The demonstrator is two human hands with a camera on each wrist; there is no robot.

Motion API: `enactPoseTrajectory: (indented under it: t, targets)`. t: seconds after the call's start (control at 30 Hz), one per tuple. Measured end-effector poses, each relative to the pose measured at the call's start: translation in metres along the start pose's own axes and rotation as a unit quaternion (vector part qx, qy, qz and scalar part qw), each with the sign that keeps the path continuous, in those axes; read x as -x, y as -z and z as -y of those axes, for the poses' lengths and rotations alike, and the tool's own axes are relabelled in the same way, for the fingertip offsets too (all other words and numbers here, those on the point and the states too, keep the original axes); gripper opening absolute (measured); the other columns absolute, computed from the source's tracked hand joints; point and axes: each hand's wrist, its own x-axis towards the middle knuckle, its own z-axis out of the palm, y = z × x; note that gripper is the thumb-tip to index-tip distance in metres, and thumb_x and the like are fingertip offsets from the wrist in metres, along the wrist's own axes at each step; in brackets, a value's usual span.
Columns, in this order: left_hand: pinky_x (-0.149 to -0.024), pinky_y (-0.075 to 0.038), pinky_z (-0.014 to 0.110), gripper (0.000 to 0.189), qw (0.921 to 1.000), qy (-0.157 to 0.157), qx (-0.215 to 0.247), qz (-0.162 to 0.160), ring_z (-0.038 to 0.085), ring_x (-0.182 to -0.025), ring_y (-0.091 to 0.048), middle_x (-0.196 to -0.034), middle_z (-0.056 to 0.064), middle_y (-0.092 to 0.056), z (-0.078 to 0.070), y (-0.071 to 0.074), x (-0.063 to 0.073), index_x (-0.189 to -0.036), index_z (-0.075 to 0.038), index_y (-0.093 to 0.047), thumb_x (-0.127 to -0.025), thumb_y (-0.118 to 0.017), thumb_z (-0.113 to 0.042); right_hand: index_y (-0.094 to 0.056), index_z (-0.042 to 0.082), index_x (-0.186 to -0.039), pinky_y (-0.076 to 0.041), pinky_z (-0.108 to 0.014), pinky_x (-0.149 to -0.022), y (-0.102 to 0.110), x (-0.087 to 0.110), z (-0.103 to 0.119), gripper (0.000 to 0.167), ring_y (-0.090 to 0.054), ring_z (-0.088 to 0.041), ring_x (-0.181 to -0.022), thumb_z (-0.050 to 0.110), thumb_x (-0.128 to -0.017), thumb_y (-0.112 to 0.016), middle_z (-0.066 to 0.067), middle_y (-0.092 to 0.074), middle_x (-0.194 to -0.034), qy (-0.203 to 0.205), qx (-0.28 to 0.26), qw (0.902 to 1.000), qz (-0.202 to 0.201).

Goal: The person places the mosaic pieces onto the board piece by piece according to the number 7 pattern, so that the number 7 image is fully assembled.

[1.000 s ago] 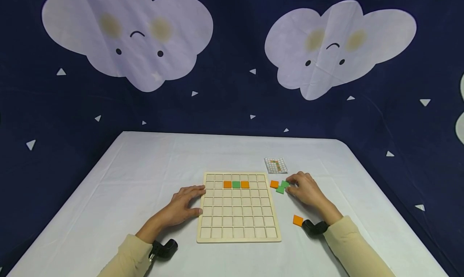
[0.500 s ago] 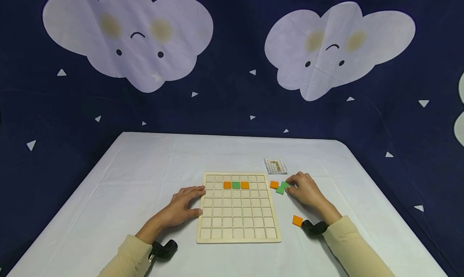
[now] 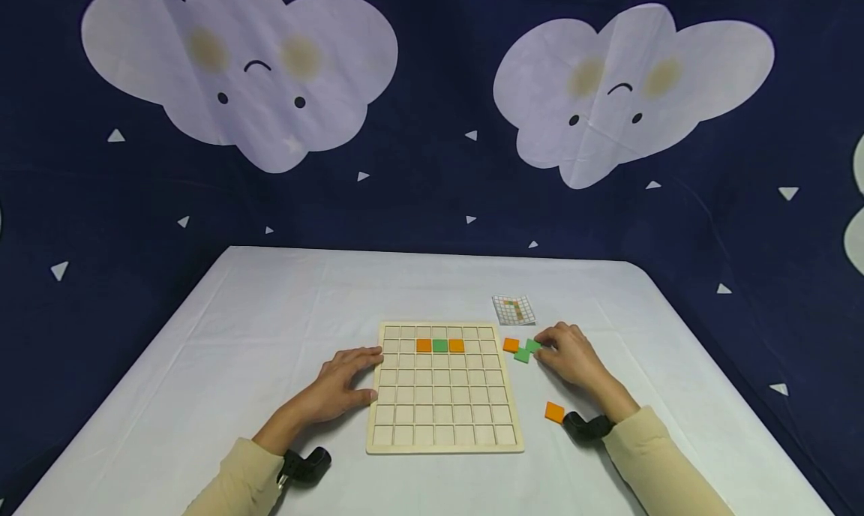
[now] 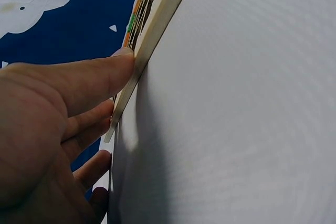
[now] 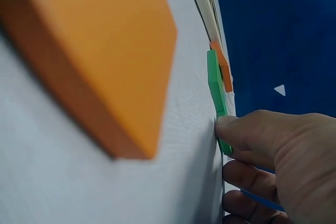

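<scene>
A wooden grid board [image 3: 442, 414] lies flat on the white table, with an orange, a green [image 3: 440, 346] and an orange tile side by side in its second row from the far edge. My left hand [image 3: 340, 385] rests against the board's left edge, fingers extended and thumb apart, touching the rim [image 4: 157, 30]. Right of the board, my right hand [image 3: 570, 355] pinches a green tile [image 3: 532, 346] between thumb and fingers, low at the table. Another green tile [image 3: 522, 355] and an orange tile [image 3: 511, 345] lie beside it.
A small card [image 3: 514, 310] printed with a coloured grid pattern lies beyond the tiles. One loose orange tile [image 3: 554, 412] sits near the black wrist camera [image 3: 586, 425] on the right arm. A dark blue cloth with clouds [image 3: 634, 88] hangs behind the table.
My right hand and the pinched green tile have shifted very slightly to the right. The left hand, the board and the other tiles stay where they were.
</scene>
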Motion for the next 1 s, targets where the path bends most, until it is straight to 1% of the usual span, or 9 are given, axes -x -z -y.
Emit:
enactPoseTrajectory:
  t: [0.37,0.53,0.73,1.0]
  targets:
    - [-0.1,-0.023,0.056,0.057,1.0,-0.002,-0.003,0.0,0.035,-0.134,-0.034,-0.148,0.01,-0.042,0.0,0.0,0.0,-0.134,-0.005,-0.051,-0.083,-0.07,-0.018,-0.071,0.002,-0.101,-0.036,-0.032,-0.07,0.002,0.004,-0.001,0.027,-0.049,-0.021,-0.082,0.014,-0.077,-0.071,-0.009,-0.062,-0.088,0.002,-0.007,0.9995,-0.03]
    - [-0.101,-0.023,0.057,0.057,1.0,-0.004,-0.004,0.001,0.035,-0.135,-0.033,-0.148,0.01,-0.042,0.0,0.0,0.001,-0.134,-0.005,-0.05,-0.083,-0.07,-0.018,-0.07,0.003,-0.102,-0.035,-0.031,-0.069,0.003,0.004,0.0,0.027,-0.048,-0.02,-0.081,0.014,-0.077,-0.071,-0.008,-0.061,-0.087,0.0,-0.008,0.9993,-0.036]
    - [-0.101,-0.022,0.057,0.057,1.0,-0.003,-0.004,0.001,0.036,-0.136,-0.032,-0.148,0.01,-0.041,0.0,0.0,0.001,-0.135,-0.006,-0.05,-0.083,-0.07,-0.02,-0.07,0.004,-0.104,-0.035,-0.03,-0.07,0.008,0.005,0.003,0.027,-0.048,-0.02,-0.083,0.014,-0.079,-0.07,-0.009,-0.062,-0.092,-0.004,-0.014,0.9993,-0.035]
    - [-0.102,-0.021,0.059,0.057,1.0,-0.001,-0.001,0.003,0.036,-0.136,-0.032,-0.148,0.01,-0.041,0.0,0.001,0.001,-0.135,-0.006,-0.05,-0.083,-0.07,-0.021,-0.07,0.006,-0.106,-0.038,-0.031,-0.072,0.014,0.009,0.014,0.028,-0.05,-0.022,-0.088,0.017,-0.08,-0.07,-0.008,-0.062,-0.095,0.017,-0.02,0.9991,-0.035]
